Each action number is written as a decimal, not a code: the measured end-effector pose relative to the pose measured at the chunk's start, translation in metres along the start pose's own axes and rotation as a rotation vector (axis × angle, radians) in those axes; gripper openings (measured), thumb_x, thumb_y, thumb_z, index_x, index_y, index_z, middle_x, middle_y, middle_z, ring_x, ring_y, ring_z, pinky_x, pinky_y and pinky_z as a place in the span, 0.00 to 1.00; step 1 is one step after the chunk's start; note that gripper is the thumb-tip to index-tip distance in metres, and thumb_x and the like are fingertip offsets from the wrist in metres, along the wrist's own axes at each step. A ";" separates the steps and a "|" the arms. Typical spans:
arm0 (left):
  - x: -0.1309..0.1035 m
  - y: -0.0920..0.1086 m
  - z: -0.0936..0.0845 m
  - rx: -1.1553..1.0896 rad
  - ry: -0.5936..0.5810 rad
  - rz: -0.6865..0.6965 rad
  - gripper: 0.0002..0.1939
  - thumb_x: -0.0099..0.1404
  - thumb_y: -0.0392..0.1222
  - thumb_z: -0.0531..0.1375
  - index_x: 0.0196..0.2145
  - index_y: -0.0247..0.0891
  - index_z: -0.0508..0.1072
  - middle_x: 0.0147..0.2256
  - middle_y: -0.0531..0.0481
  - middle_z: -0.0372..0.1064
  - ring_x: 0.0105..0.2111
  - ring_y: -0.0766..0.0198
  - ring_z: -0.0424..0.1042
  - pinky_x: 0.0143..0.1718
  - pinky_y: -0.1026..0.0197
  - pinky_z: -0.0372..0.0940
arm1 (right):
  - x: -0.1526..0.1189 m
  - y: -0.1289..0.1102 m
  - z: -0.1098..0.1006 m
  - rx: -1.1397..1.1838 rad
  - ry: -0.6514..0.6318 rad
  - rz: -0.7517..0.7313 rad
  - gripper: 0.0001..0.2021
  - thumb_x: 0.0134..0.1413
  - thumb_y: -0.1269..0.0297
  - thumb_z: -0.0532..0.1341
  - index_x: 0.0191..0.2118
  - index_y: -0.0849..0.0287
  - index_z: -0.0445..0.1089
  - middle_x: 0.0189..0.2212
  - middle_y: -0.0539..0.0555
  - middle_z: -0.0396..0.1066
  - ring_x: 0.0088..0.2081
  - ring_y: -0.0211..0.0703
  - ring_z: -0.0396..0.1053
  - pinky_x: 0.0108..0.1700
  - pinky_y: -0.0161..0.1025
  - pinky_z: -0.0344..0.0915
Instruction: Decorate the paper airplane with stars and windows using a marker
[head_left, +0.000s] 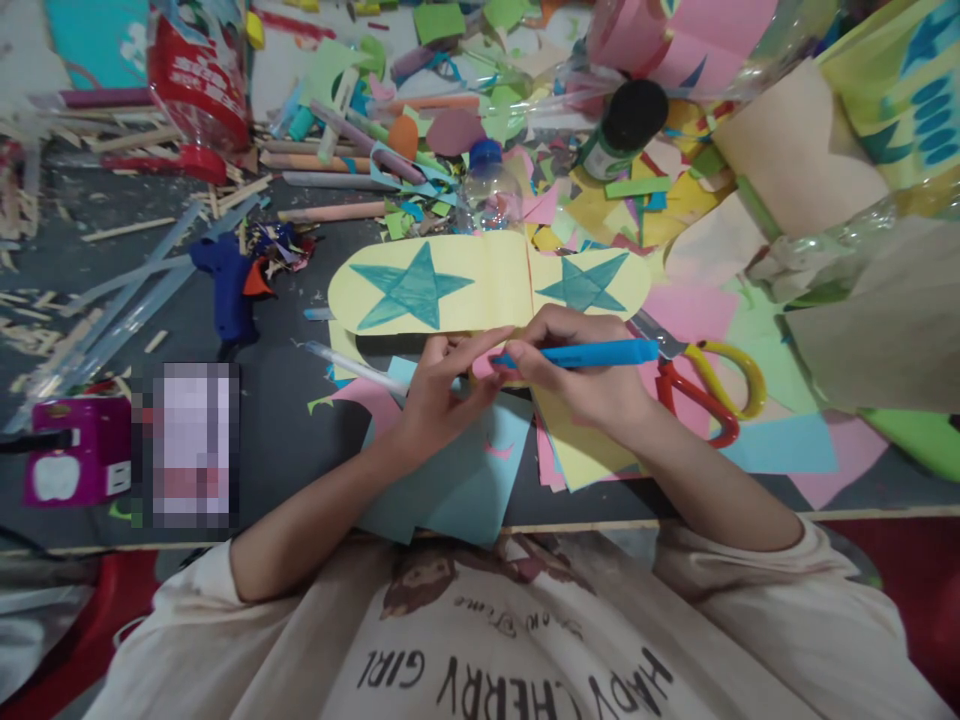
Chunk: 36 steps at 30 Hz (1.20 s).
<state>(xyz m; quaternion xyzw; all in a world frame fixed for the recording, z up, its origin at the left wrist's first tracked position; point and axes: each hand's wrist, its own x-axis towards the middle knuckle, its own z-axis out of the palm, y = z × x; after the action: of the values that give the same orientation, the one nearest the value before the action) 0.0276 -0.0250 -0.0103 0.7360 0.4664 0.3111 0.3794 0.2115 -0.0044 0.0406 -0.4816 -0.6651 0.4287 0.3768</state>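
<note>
The person's right hand [581, 370] is closed around a blue marker [592, 353], its tip at a small pink paper piece [489, 362] that the left hand [446, 390] pinches between nearly closed fingers. Just beyond the grip lies yellow paper with green stars [502, 283]; right of it, red-and-yellow-handled scissors [712, 390]. The shirt [510, 640] below reads "HAPPY CHERRY GIRL". The print on the red-labelled bottle [201, 80], beyond and left, is too blurred to read.
</note>
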 end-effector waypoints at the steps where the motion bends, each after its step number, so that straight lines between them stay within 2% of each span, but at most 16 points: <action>1: 0.000 0.000 0.000 -0.008 0.006 0.011 0.21 0.77 0.51 0.54 0.60 0.42 0.74 0.45 0.44 0.74 0.48 0.56 0.71 0.46 0.56 0.70 | 0.000 -0.001 0.000 -0.015 0.005 -0.017 0.17 0.61 0.55 0.63 0.24 0.57 0.66 0.19 0.46 0.68 0.21 0.32 0.61 0.22 0.31 0.54; 5: 0.000 0.000 0.001 -0.030 0.023 0.032 0.21 0.77 0.50 0.54 0.60 0.41 0.74 0.45 0.44 0.76 0.47 0.56 0.71 0.46 0.56 0.71 | -0.001 -0.003 -0.002 -0.076 0.030 -0.068 0.19 0.63 0.56 0.61 0.23 0.56 0.62 0.17 0.45 0.64 0.20 0.31 0.56 0.22 0.32 0.51; 10: 0.000 0.002 0.000 0.006 0.006 -0.016 0.20 0.76 0.52 0.55 0.60 0.44 0.74 0.49 0.44 0.77 0.48 0.55 0.70 0.45 0.56 0.71 | -0.001 -0.002 -0.006 -0.128 0.058 -0.093 0.20 0.65 0.55 0.61 0.22 0.55 0.61 0.16 0.44 0.61 0.19 0.32 0.54 0.21 0.33 0.49; 17: -0.001 0.002 0.000 -0.014 0.044 0.033 0.27 0.77 0.61 0.52 0.59 0.41 0.75 0.48 0.43 0.78 0.42 0.58 0.70 0.41 0.58 0.71 | 0.000 -0.002 -0.008 -0.158 0.079 -0.083 0.17 0.61 0.62 0.60 0.21 0.56 0.59 0.16 0.44 0.59 0.20 0.32 0.53 0.22 0.33 0.50; 20: -0.001 -0.001 0.001 -0.014 0.084 0.083 0.27 0.76 0.61 0.53 0.59 0.41 0.76 0.47 0.43 0.78 0.41 0.59 0.70 0.41 0.59 0.70 | 0.001 -0.002 -0.008 -0.152 0.100 -0.075 0.17 0.58 0.64 0.60 0.21 0.55 0.57 0.16 0.44 0.57 0.20 0.32 0.52 0.23 0.33 0.50; 24: -0.001 -0.002 0.000 -0.030 0.090 0.074 0.25 0.76 0.59 0.54 0.59 0.42 0.75 0.48 0.44 0.78 0.44 0.58 0.71 0.39 0.61 0.70 | 0.002 -0.001 -0.009 -0.126 0.108 -0.081 0.15 0.56 0.68 0.59 0.20 0.55 0.57 0.16 0.43 0.57 0.20 0.32 0.51 0.23 0.33 0.51; 28: -0.001 -0.002 0.000 -0.022 0.085 0.082 0.26 0.75 0.60 0.54 0.59 0.42 0.75 0.49 0.44 0.78 0.45 0.58 0.72 0.39 0.61 0.70 | 0.003 0.000 -0.010 -0.161 0.123 -0.051 0.15 0.54 0.70 0.60 0.19 0.55 0.57 0.16 0.44 0.57 0.20 0.32 0.52 0.23 0.34 0.52; 31: -0.002 -0.002 -0.001 0.003 0.078 0.077 0.26 0.76 0.61 0.53 0.59 0.43 0.75 0.50 0.44 0.78 0.44 0.59 0.71 0.42 0.60 0.70 | 0.001 0.000 -0.013 -0.143 0.177 -0.101 0.17 0.56 0.67 0.62 0.19 0.55 0.59 0.15 0.44 0.59 0.19 0.33 0.54 0.23 0.34 0.55; 36: -0.002 -0.004 0.000 0.024 0.076 0.087 0.26 0.76 0.60 0.53 0.60 0.43 0.74 0.53 0.43 0.77 0.46 0.57 0.71 0.41 0.58 0.70 | -0.013 0.003 -0.016 -0.042 0.331 -0.184 0.13 0.62 0.60 0.64 0.26 0.53 0.71 0.20 0.47 0.70 0.21 0.36 0.66 0.22 0.36 0.62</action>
<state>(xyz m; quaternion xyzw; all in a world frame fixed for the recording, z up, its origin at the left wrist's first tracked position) 0.0250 -0.0259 -0.0138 0.7478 0.4515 0.3494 0.3388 0.2303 -0.0134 0.0421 -0.4902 -0.6442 0.2934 0.5086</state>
